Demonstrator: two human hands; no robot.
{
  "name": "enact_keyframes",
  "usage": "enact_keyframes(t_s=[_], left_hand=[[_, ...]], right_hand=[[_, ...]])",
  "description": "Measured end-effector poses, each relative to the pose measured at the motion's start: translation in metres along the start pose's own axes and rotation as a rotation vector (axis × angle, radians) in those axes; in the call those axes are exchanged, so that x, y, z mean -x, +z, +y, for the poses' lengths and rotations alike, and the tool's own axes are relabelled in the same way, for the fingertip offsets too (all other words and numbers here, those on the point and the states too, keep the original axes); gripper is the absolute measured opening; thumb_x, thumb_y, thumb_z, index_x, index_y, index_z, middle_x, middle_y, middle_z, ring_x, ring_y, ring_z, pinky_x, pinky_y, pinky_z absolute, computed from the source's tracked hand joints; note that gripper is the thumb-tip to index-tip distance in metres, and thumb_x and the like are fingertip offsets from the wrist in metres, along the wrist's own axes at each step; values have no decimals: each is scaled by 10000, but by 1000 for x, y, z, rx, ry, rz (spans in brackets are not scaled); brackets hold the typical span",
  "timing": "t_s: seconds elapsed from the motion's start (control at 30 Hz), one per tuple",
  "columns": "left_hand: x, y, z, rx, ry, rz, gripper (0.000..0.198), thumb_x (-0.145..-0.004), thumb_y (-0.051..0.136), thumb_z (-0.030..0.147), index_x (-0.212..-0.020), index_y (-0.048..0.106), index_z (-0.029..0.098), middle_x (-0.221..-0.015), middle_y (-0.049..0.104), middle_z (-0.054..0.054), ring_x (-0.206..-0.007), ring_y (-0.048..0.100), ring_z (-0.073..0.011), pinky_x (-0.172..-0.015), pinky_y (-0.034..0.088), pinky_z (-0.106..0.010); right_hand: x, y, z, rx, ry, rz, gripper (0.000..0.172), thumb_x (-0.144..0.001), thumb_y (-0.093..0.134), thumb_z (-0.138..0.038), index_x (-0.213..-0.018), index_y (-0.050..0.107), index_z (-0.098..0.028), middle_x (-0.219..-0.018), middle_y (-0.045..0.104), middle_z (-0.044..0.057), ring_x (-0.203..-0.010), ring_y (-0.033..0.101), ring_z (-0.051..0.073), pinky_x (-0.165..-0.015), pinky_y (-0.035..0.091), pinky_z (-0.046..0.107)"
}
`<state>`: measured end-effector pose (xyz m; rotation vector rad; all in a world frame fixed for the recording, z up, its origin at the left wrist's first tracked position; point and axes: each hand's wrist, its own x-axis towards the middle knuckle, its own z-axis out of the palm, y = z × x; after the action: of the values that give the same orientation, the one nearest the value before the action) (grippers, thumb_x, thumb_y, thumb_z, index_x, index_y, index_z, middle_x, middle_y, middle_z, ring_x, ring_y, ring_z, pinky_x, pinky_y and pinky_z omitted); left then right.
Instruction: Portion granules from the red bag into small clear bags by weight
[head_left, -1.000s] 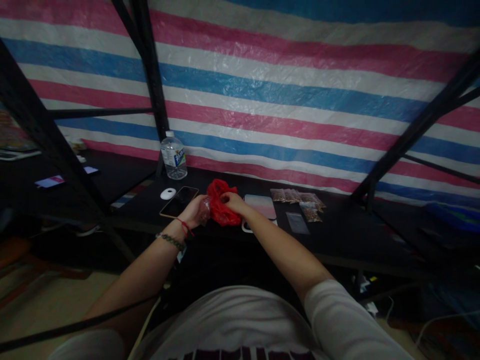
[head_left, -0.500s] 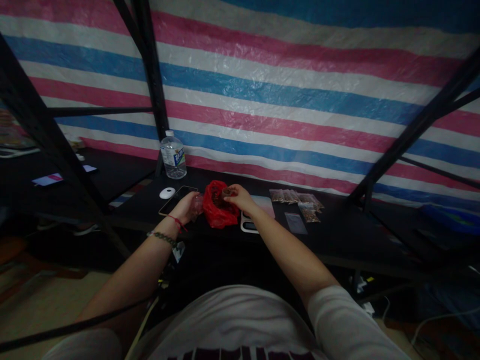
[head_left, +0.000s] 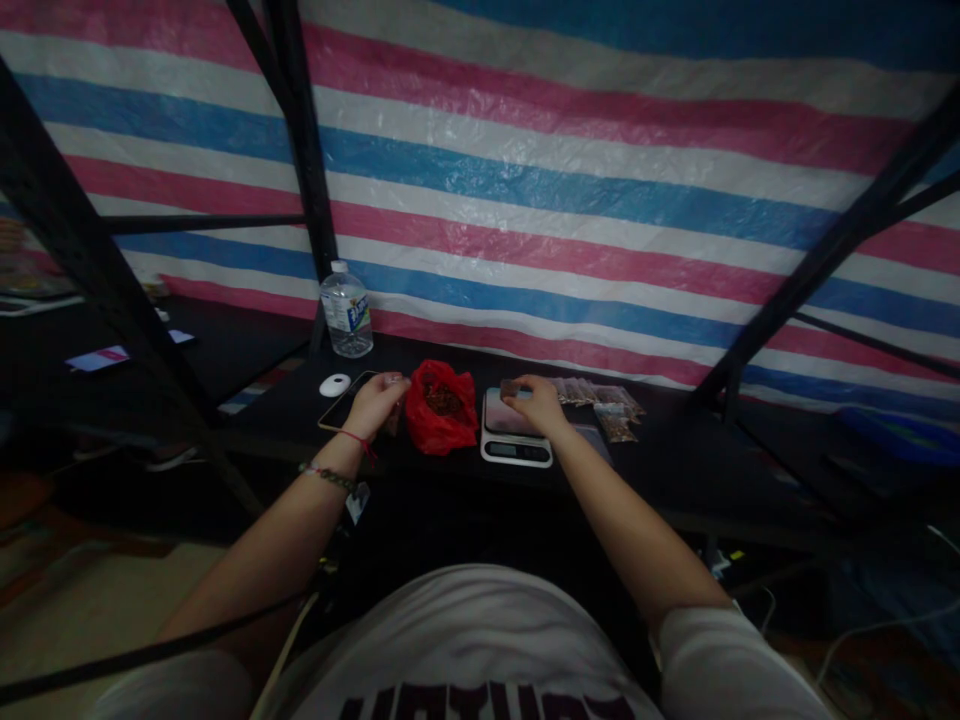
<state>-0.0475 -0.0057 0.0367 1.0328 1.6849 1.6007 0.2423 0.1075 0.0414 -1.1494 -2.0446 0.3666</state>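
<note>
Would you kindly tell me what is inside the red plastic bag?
Through the open mouth of the red plastic bag, small brown pieces show. Anything beneath that top layer is hidden by the pieces and the bag's sides.

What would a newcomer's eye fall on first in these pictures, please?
Probably the pink, white and blue striped sheet filling the background. Next, the bright red bag, open on the black table between the left hand and the right hand, with brown bits inside. Just right of it lies a scale.
</note>
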Motion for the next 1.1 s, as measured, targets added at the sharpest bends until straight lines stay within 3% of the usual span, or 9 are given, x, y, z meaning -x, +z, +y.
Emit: enact_keyframes(t_s=[0.1, 0.27, 0.37, 0.47, 0.6, 0.73, 0.87, 1.0, 1.1], left_hand=[[15, 7, 20, -66, 161, -14, 561, -655, 713, 430, -1112, 590, 129, -882, 667, -51, -736, 622, -160, -656, 491, -257], [62, 29, 58, -95, 371, -239, 489, -692, 701, 422, -1074, 572, 145, -994, 670, -79, -860, 647, -198, -802, 514, -337], [92, 44, 69, -112, 440, -431, 422, -712, 693, 384, -1043, 553, 162, -934, 672, -64, -834, 655, -190, -784, 526, -334], [112, 57, 69, -192, 482, -522, 419, -712, 701, 333, -1060, 533, 171, -918, 665, -53, -829, 653, -180, -771, 528, -318], [124, 69, 60, -354, 564, -541, 436, -718, 703, 311, -1097, 531, 179, -965, 667, -59, -866, 648, -192, -790, 515, -320], [131, 78, 53, -475, 656, -527, 420, -726, 699, 311, -1095, 543, 184, -1038, 656, -77, -951, 633, -220, -834, 497, -337], [140, 82, 54, -543, 702, -563, 377, -748, 686, 354, -1053, 563, 169, -1004, 657, -87, -930, 632, -235, -802, 500, -346], [144, 79, 58, -550, 781, -610, 500, -719, 723, 343, -1153, 536, 179, -1079, 644, -91, -989, 618, -238, -861, 495, -357], [137, 71, 63, -588, 866, -503, 566, -743, 700, 388, -1225, 505, 165, -1179, 607, -121, -1091, 577, -250, -949, 462, -381]], right_hand=[[11, -3, 19, 149, 42, 65, 314, -646, 738, -313, -927, 689, -182, -1160, 641, 113, -1191, 509, 280, -1050, 294, 446], [26, 1, 32, 178, 142, 4, 415, -660, 712, -386, -1013, 665, -173, -1233, 585, 133, -1249, 451, 294, -1084, 232, 478], [31, -11, 22, 84, 138, 105, 531, -657, 709, -406, -1119, 618, -161, -1275, 550, 154, -1272, 421, 307, -1069, 273, 485], [44, -31, -4, -144, 62, 111, 393, -747, 630, -404, -1070, 618, -180, -1161, 607, 119, -1110, 539, 260, -958, 416, 424], [74, -56, -46, -423, -29, -298, 219, -860, 508, -342, -966, 640, -203, -982, 656, 46, -872, 615, 176, -779, 497, 307], [97, -68, -77, -513, -2, -579, 255, -899, 473, -315, -1035, 662, -211, -963, 678, 29, -745, 622, 136, -668, 497, 251], [102, -73, -90, -452, -35, -565, 232, -857, 516, -229, -986, 706, -192, -901, 712, 26, -748, 639, 144, -681, 489, 241], [99, -80, -89, -241, -84, -526, 267, -736, 531, -70, -848, 746, -180, -805, 734, 18, -730, 654, 151, -675, 470, 230], [93, -92, -79, -143, -103, -480, 340, -706, 489, -40, -854, 757, -188, -764, 738, 18, -687, 658, 150, -659, 477, 235]])
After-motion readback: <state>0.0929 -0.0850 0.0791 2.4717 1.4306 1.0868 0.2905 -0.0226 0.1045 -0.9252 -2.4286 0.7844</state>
